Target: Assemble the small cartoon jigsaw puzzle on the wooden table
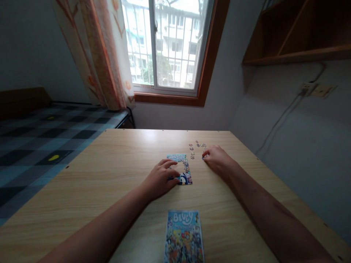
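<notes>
A small, partly assembled jigsaw puzzle [183, 165] lies in the middle of the wooden table [109, 171]. My left hand [161, 178] rests flat on its left side, fingers spread over the pieces. My right hand [218, 159] is just to the right of the puzzle, fingertips pinched on a loose piece at the edge of a scatter of loose puzzle pieces [196, 148]. Whether the piece is lifted off the table I cannot tell.
A colourful puzzle box or picture card [183, 236] lies at the near edge of the table. A bed with a checked cover [41, 142] stands to the left, a window [167, 44] with a curtain behind, a wall shelf [296, 33] upper right.
</notes>
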Demonstrator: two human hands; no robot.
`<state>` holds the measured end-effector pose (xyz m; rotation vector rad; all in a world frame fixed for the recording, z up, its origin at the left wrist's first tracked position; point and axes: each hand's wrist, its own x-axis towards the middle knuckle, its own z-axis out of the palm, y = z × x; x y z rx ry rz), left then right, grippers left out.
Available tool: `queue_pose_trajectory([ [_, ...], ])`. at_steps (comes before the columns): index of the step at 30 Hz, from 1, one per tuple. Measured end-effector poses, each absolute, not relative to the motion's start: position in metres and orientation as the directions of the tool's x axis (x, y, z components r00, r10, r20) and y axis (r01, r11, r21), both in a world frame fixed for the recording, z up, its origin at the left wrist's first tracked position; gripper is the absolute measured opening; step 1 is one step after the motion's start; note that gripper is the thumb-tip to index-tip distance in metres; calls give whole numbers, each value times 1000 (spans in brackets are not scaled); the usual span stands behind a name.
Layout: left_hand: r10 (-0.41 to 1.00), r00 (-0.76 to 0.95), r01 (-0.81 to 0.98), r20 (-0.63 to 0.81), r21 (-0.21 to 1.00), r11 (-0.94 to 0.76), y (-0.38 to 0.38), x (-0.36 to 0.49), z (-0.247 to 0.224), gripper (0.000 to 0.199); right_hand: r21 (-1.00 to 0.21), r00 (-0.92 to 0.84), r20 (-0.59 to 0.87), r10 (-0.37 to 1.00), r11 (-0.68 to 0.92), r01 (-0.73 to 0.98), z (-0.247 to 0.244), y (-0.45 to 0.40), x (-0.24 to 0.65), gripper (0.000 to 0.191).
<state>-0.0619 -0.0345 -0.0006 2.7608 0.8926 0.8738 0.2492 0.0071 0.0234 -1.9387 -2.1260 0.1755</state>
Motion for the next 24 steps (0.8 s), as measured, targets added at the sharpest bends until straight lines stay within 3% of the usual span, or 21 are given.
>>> queue_pose_trajectory([
  [4, 619, 630, 511, 470, 349, -785, -37, -61, 3, 11, -272, -53, 46, 998, 64, 960, 27, 3, 245, 22],
  [9, 751, 412, 539, 516, 526, -657, -32, -63, 4, 20, -280, -76, 10, 997, 76, 957, 30, 4, 243, 23],
  [13, 794, 291, 538, 534, 595, -597, -27, -66, 3, 20, -398, -83, -110, 991, 32, 917, 29, 8, 244, 25],
  [19, 795, 238, 540, 557, 605, -585, -27, -67, 6, 19, -509, -130, -230, 965, -5, 861, 35, 6, 241, 16],
  [24, 773, 254, 525, 582, 589, -615, -28, -66, 6, 17, -769, -347, -231, 909, 48, 637, 47, -1, 228, 12],
])
